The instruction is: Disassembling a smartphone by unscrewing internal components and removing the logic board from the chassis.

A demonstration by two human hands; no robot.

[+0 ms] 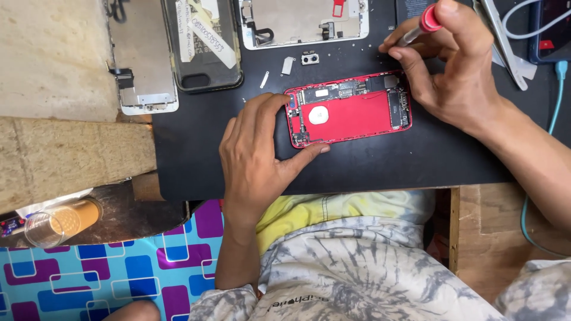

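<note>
An opened red phone housing [350, 110] lies face-up at the centre of the frame on a black work mat [238, 172] that covers the tabletop [65, 151]. Its circuit board and small parts run along the upper edge and right end, with a white round patch near the middle of the red shell.

The left hand [256, 154] presses on the housing's left end: the fingers curl over the upper left corner and the thumb lies along the lower edge, so the grip is closed lightly on the shell, pinning it to the mat.

The right hand [452, 65], at the upper right of the frame, holds a small screwdriver with a red cap [423, 24]. Thumb and fingers are pinched tight around its shaft, and the tip points down toward the mat just above the housing's upper right corner; the tip itself is hidden behind the fingers.

Just above the housing, small loose parts [300, 61] lie on the mat. Along the top of the frame lie a white phone frame [303, 24], a dark phone with paper strips taped to it [202, 44] and a detached display panel [143, 59]. Tweezers [505, 44] lie at the upper right beside a light blue cable [556, 101]. A glass tumbler [59, 221] lies on its side at the lower left.
</note>
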